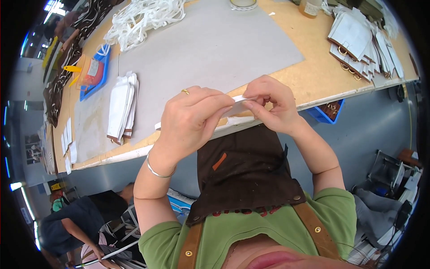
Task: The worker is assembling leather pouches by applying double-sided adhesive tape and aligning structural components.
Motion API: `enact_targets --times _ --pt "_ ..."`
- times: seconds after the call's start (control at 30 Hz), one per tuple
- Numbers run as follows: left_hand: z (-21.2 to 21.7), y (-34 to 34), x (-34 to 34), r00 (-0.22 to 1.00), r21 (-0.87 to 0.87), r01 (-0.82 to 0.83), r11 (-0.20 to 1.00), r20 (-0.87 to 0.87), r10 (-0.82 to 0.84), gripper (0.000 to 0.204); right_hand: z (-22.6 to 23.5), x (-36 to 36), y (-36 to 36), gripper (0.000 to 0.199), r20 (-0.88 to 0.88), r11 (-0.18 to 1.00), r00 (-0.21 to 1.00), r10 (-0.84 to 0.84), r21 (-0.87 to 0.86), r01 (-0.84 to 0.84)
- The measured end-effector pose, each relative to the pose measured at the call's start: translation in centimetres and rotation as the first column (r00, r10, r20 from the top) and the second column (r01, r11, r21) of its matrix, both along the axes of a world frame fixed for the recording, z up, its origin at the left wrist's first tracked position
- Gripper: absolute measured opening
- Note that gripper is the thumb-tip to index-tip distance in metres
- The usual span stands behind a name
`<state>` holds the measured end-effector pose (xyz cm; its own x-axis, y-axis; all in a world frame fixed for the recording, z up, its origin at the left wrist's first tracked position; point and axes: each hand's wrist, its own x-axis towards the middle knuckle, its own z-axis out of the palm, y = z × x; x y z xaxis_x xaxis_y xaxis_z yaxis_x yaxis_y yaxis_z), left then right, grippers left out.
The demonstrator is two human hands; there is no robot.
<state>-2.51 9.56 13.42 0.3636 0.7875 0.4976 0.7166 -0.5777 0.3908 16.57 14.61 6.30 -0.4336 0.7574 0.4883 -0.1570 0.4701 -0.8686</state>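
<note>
Both hands are raised over the near edge of the workbench [313, 78], pinching one small white strip piece [236, 107] between them. My left hand [192, 119], with a gold ring and a silver bangle at the wrist, grips its left end with thumb and fingers. My right hand [273, 105] pinches its right end with the fingertips. Part of the strip hangs below the fingers. A grey mat [210, 49] covers the bench just beyond the hands. A brown apron [246, 175] lies below the hands.
A stack of white flat pieces [122, 107] lies left on the mat. A tangle of white strips [143, 20] sits at the far left, a blue tray [96, 74] beside it. White pieces with metal rings [358, 40] are piled at the right. Another person [76, 224] sits lower left.
</note>
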Motion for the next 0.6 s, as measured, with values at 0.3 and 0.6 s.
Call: enact_targets --times 0.3,0.6 --pt "0.5 -0.7 -0.2 0.997 -0.065 -0.033 0.997 -0.073 0.028 0.017 0.8 -0.8 0.6 0.015 0.120 0.899 0.989 -0.092 0.436 0.031" --pt "-2.4 -3.9 -7.5 0.674 -0.366 -0.112 0.924 0.655 0.341 0.088 -1.6 1.7 1.7 0.015 -0.135 0.981 0.974 -0.179 0.050 0.188"
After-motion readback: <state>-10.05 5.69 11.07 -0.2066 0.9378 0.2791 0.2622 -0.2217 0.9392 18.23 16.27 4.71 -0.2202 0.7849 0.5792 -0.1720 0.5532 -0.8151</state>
